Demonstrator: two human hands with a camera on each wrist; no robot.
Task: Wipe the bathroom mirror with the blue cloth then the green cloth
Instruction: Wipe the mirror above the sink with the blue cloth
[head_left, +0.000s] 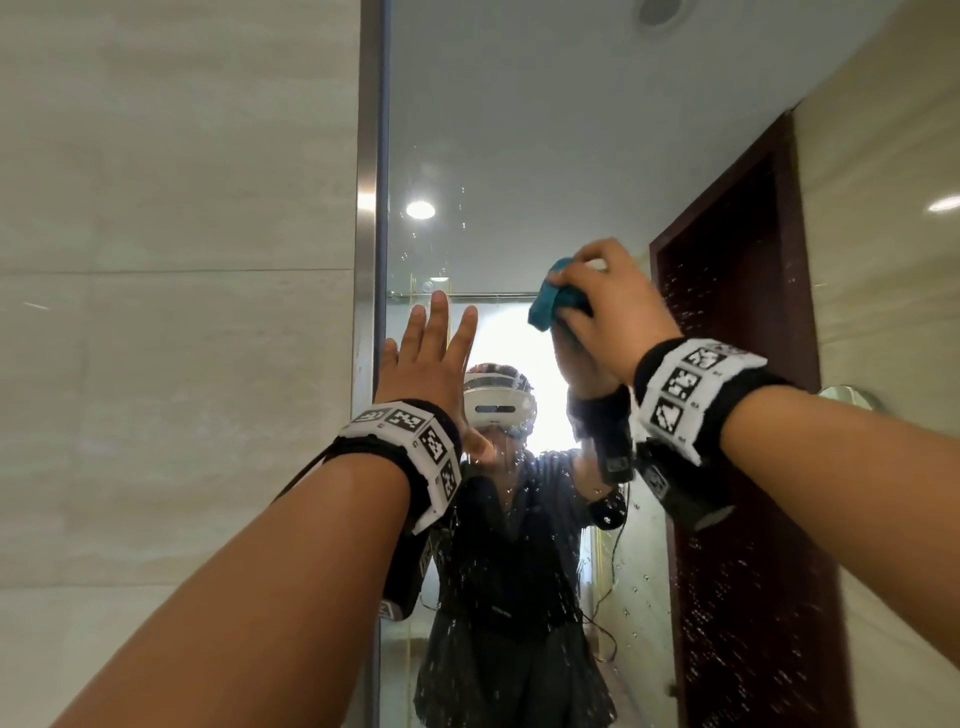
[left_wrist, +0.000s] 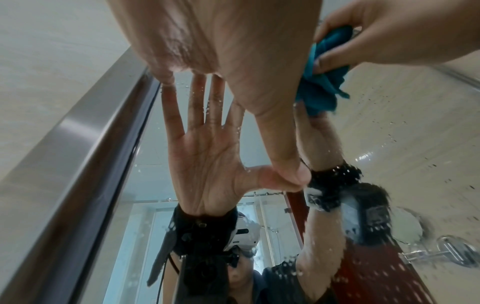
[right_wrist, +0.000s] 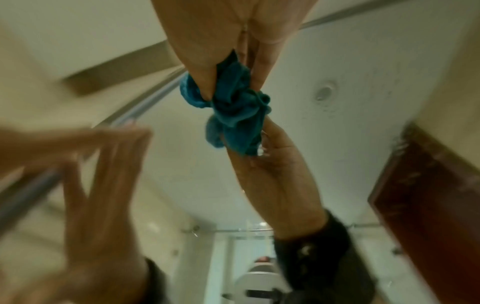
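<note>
**Fingers bunch the blue cloth against wet glass**

Fingers (head_left: 597, 260) of the right hand (head_left: 618, 312) curl round the blue cloth (head_left: 548, 301), which is wadded into a loose ball and pressed to the mirror (head_left: 519, 130) at about head height, right of centre. From the right wrist view the cloth (right_wrist: 231, 107) shows deep folds and floppy corners spilling out between thumb and fingers: soft, light, nothing stiff in it, and probably damp by now. A wad like this should give under pressure and mould to the glass, but it offers a small wiping face; held flatter under the palm it would likely cover more. Loose corners may drag and leave streaks.

Water droplets (head_left: 727, 597) speckle the lower mirror, thickest over the reflected dark door, so the glass is likely slick and the cloth should glide with little resistance.

The left hand (head_left: 431, 358) holds nothing: its fingers are straight and spread, with the fingertips and thumb meeting their reflection on the glass near the metal frame (head_left: 370, 208), seemingly as a brace. That bare contact may leave prints to wipe afterwards.

No green cloth is in view, so the first pass looks to be the step in hand, with much of the surface yet to be dried
</note>
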